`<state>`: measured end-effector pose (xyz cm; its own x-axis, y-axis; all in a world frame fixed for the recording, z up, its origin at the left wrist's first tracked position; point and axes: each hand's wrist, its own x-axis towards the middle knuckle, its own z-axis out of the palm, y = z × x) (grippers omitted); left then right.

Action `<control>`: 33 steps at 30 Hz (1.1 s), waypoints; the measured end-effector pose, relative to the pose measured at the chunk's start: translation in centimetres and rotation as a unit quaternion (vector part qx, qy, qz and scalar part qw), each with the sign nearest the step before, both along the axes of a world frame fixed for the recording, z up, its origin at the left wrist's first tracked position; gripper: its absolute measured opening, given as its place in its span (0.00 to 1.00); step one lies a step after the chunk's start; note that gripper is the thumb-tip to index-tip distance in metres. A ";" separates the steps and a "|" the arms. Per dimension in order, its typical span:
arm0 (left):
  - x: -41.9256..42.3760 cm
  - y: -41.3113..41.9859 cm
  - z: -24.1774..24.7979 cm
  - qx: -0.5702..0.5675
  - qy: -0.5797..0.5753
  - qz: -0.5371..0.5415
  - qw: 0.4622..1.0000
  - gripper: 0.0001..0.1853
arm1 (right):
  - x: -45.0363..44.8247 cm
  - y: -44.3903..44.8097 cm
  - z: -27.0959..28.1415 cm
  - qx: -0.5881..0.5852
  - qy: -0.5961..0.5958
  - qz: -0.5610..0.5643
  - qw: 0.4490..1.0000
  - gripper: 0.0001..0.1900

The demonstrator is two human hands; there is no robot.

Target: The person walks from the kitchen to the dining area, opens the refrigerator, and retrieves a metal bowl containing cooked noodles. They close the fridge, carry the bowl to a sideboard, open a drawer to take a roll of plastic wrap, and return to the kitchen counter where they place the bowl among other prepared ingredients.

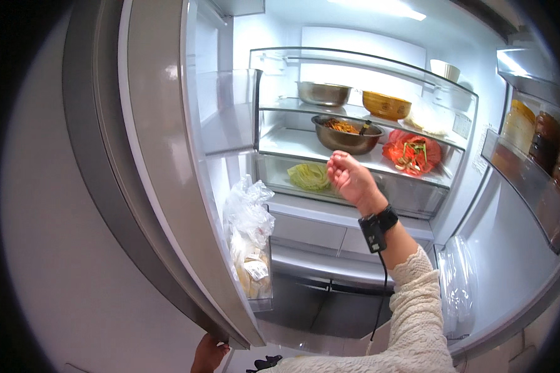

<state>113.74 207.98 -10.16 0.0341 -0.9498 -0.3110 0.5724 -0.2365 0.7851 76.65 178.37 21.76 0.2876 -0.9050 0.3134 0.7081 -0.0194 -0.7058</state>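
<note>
An open refrigerator stands before me. My left hand (210, 353) grips the lower edge of its left door (161, 154). Raised inside the opening, my right hand (350, 178) has its fingers loosely curled, with nothing visible in them. Just above it, a steel bowl (347, 140) of orange-brown food with a dark-handled utensil rests on a shelf. To the right lies a red plastic bag (413, 151) with green stalks and pale pieces. Left of the hand, a cabbage (309, 176) sits in the clear drawer. A black device (373, 231) with a cable is strapped to my right wrist.
The shelf above carries another steel bowl (324, 93), a yellow bowl (386, 105) and a whitish bag (427, 119). Higher up is a white bowl (444, 70). Plastic bags (249, 233) fill the left door bin; jars (518, 123) stand in the right door rack (522, 175).
</note>
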 end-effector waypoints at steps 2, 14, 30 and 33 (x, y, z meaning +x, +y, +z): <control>-0.6 0.2 1.5 0.009 0.057 0.033 0.998 0.12 | -0.1 -2.1 2.7 -0.010 -0.021 -0.007 1.000 0.04; 1.5 -0.3 -2.2 -0.052 -0.333 0.067 0.939 0.28 | 0.7 -19.1 10.4 0.092 -0.078 -0.136 0.983 0.09; -0.6 0.4 0.3 -0.052 -0.329 0.163 0.929 0.23 | 0.0 -31.5 11.0 0.031 -0.173 -0.134 0.975 0.09; -0.6 0.3 0.0 -0.068 -0.130 0.201 0.969 0.24 | 0.3 -30.8 11.8 0.111 -0.176 -0.176 0.962 0.08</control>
<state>113.17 208.27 -10.16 0.4693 -0.8754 -0.1158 0.3751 0.0789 0.9236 76.92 147.53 33.52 -0.1378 -0.9828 0.1227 0.8813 -0.1782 -0.4376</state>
